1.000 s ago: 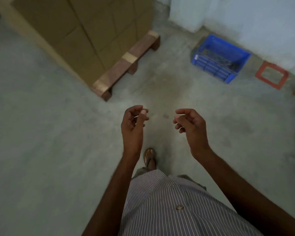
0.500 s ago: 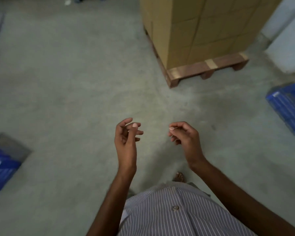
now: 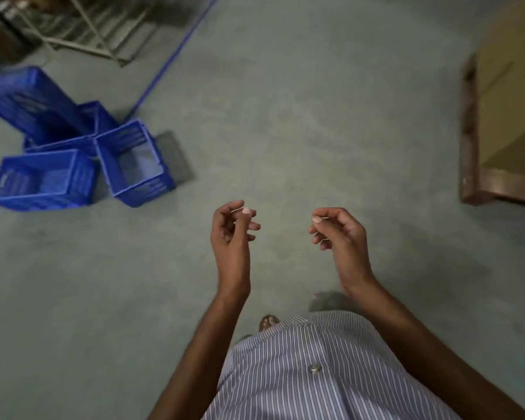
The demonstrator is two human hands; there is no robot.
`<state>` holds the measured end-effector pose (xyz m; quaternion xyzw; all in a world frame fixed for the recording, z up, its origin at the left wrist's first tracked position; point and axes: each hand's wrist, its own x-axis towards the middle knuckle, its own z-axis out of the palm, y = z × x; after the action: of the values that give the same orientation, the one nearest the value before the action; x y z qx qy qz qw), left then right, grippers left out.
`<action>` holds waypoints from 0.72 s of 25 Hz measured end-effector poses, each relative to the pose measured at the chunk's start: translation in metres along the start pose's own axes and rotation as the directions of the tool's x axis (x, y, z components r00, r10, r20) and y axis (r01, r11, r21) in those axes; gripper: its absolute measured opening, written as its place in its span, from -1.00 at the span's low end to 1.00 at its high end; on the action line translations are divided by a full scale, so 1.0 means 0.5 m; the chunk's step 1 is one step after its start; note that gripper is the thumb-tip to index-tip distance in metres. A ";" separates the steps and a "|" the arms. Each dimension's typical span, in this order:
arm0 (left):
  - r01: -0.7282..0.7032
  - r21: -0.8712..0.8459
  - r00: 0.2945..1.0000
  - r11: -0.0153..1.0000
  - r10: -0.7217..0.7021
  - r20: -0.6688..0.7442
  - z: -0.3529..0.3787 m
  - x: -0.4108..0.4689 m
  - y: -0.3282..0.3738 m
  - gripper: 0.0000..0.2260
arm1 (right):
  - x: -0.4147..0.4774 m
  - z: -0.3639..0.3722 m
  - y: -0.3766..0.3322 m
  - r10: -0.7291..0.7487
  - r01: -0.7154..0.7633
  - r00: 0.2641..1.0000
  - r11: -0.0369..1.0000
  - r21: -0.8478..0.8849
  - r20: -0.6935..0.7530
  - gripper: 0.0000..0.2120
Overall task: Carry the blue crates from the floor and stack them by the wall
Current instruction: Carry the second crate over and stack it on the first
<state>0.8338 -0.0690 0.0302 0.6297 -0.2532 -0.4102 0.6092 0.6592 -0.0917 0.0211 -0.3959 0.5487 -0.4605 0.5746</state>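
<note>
Several blue plastic crates lie in a loose heap on the grey floor at the left. The nearest crate (image 3: 134, 163) lies on its side with its opening facing me, another crate (image 3: 43, 180) sits beside it on the left, and a larger crate (image 3: 28, 101) leans behind them. My left hand (image 3: 232, 234) and my right hand (image 3: 340, 234) are raised in front of my striped shirt, fingers loosely curled and apart, holding nothing. Both hands are well to the right of the crates and not touching them.
A stack of brown cardboard boxes (image 3: 509, 95) on a wooden pallet (image 3: 470, 165) stands at the right edge. A metal rack (image 3: 82, 28) fills the top left, and a blue floor line (image 3: 170, 59) runs diagonally beside it. My sandalled foot (image 3: 267, 322) shows below my hands.
The view has swung left: the boxes slid from the centre to the right edge, the crate by the wall left the frame, and the crate heap came into view. Both hands stayed empty.
</note>
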 end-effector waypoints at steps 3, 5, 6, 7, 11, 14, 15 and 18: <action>0.015 -0.026 0.994 1.000 -0.018 -0.110 -0.074 0.103 0.012 -0.87 | 0.085 0.147 -0.021 -0.003 0.008 0.994 0.999 -0.039 0.107 -0.83; 0.009 -0.040 0.986 0.999 -0.016 -0.165 -0.114 0.184 0.022 -0.87 | 0.154 0.246 -0.026 0.010 -0.004 0.986 0.999 -0.039 0.167 -0.81; 0.001 -0.040 0.982 0.999 -0.009 -0.188 -0.132 0.225 0.027 -0.87 | 0.188 0.293 -0.024 0.019 -0.010 0.980 0.999 -0.043 0.200 -0.80; -0.005 -0.035 0.975 0.999 -0.003 -0.222 -0.154 0.266 0.033 -0.87 | 0.221 0.340 -0.023 0.036 -0.024 0.971 0.998 -0.052 0.236 -0.79; -0.049 -0.023 0.940 0.999 0.038 -0.339 -0.253 0.420 0.096 -0.88 | 0.334 0.526 -0.038 0.082 -0.059 0.934 0.995 -0.074 0.347 -0.74; -0.048 -0.030 0.911 0.998 0.032 -0.411 -0.339 0.516 0.133 -0.90 | 0.389 0.666 -0.056 0.101 -0.059 0.909 0.991 -0.116 0.403 -0.69; -0.050 -0.034 0.904 0.998 0.031 -0.426 -0.371 0.545 0.141 -0.90 | 0.402 0.712 -0.057 0.102 -0.059 0.901 0.992 -0.116 0.420 -0.70; -0.037 -0.050 0.903 0.998 0.011 -0.430 -0.479 0.635 0.148 -0.91 | 0.433 0.853 -0.042 0.110 -0.068 0.905 0.991 -0.116 0.412 -0.76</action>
<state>1.2149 -0.2045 0.0175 0.6836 -0.1090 -0.2612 0.6727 1.0758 -0.3276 0.0197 -0.4875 0.4529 -0.3109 0.6786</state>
